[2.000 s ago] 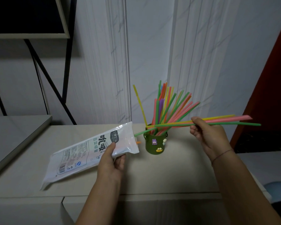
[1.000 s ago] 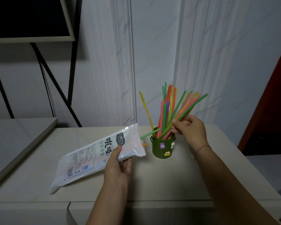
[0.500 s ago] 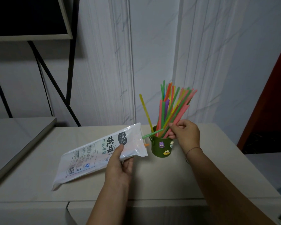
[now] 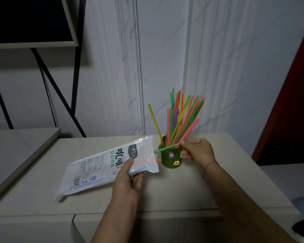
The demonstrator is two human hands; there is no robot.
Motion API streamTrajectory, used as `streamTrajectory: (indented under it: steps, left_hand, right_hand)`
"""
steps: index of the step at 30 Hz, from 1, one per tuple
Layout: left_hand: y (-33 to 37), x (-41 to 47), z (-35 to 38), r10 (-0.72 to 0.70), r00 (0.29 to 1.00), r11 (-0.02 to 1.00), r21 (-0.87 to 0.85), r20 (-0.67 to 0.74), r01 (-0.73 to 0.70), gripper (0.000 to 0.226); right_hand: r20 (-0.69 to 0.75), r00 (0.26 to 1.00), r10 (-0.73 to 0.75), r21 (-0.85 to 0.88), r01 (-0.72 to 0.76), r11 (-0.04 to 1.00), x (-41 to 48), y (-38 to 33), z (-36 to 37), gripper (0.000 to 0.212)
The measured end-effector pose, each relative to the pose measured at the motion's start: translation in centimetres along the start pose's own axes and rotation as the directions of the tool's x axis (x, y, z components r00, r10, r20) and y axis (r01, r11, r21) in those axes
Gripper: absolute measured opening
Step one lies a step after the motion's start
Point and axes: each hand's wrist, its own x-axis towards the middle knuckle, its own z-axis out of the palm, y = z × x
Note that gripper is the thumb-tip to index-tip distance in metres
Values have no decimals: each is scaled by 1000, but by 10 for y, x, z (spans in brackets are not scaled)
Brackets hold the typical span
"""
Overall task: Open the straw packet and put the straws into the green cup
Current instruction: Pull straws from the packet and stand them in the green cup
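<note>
**Near the counter's [image 4: 182, 190] back edge: one clean pull**

The packet [image 4: 104, 165] lies slanted in the left hand's [image 4: 128, 181] firm grip, mouth just beside the green cup [image 4: 170, 159]. The right hand [image 4: 198, 152], fingers curled, meets the green straw's [image 4: 165, 148] tip; I cannot tell if it pinches. Best to pull straight along the packet, then take the orange straw [image 4: 158, 160].

Printed large on straw packet [image 4: 105, 165]: "吮吸", with smaller "百变吸管" alongside. On dark tag [image 4: 132, 151] toward 1 o'clock: "王牌亿品". By barcode [image 4: 77, 182] at 7 o'clock, digits unreadable.
</note>
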Motion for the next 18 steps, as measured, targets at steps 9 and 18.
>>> streamTrajectory:
  steps: [9, 18]
  left_hand:
    - [-1, 2, -7, 294, 949, 936, 165, 114, -310, 35]
    - [-8, -3, -5, 449, 833, 785, 303, 324, -540, 46]
  right_hand:
    - [401, 836, 375, 417, -531, 737, -35, -4, 9, 44]
    - [479, 766, 429, 465, -635, 617, -48, 1, 23, 41]
